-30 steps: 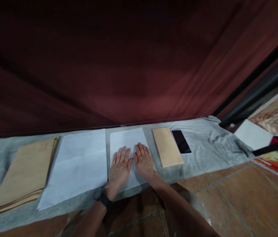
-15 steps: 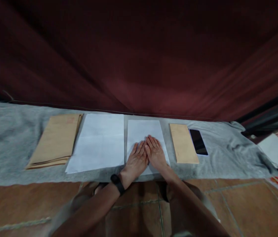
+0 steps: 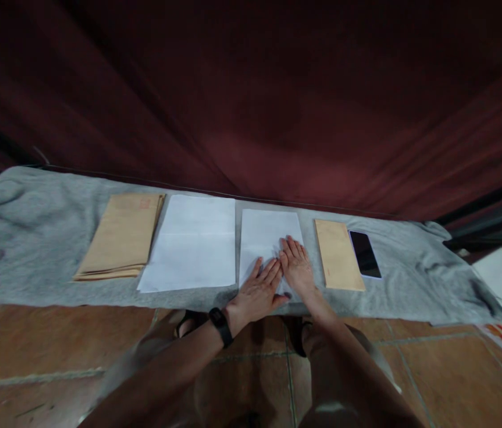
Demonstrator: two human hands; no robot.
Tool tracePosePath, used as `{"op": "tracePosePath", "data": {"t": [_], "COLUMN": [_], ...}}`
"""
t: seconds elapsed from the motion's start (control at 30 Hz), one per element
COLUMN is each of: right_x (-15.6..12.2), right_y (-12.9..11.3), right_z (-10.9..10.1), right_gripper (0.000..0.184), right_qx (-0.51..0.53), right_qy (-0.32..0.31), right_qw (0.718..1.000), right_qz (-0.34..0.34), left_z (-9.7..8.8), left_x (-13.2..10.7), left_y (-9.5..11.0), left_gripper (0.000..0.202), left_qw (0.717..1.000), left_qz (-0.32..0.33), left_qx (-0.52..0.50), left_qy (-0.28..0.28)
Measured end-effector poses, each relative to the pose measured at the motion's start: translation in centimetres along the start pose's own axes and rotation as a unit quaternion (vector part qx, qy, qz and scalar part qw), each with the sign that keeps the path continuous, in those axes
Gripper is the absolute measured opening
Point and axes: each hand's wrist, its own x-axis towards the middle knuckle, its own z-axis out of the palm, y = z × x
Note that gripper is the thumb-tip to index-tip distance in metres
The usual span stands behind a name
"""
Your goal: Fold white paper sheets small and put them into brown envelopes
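A white sheet of paper [image 3: 268, 226] lies on the grey cloth, partly covered by both hands. My left hand [image 3: 260, 292] rests flat on its near part, fingers stretched out and thumb apart, with a black band on the wrist. Lying flat along the sheet's right side is my right hand [image 3: 297, 266], its fingers extended and its left edge close to the left fingertips. Left of this sheet are larger white papers [image 3: 195, 241]. To the right lies a small brown envelope [image 3: 338, 255]. Neither hand grips anything.
Several large brown envelopes [image 3: 121, 238] are stacked on the left of the grey cloth [image 3: 41, 238]. A phone [image 3: 365, 254] lies beside the small envelope. Behind hangs a dark red curtain [image 3: 277, 148]. Below is a tiled floor [image 3: 54, 351].
My hands have moved slightly apart; the left has slid toward the near edge and its thumb now sticks out. The whole view has tilted a little.
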Motion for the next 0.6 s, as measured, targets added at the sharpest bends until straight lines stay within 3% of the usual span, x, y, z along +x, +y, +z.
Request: {"op": "tracePosePath", "data": {"t": [0.3, 0.6], "right_x": [2.3, 5.0], "right_y": [1.0, -1.7], "right_z": [0.3, 1.8], "right_gripper": [0.058, 0.054], "right_qx": [0.067, 0.015], "right_qy": [0.014, -0.002], "right_qw": [0.997, 1.000], "right_qz": [0.028, -0.026], "left_z": [-0.1, -0.3], "left_x": [-0.5, -0.3], "left_y": [-0.3, 0.0], "left_gripper": [0.077, 0.063], "left_qw": [0.997, 0.997], "left_qz": [0.065, 0.064], "left_qx": [-0.034, -0.028], "left_qy": [-0.020, -0.025]}}
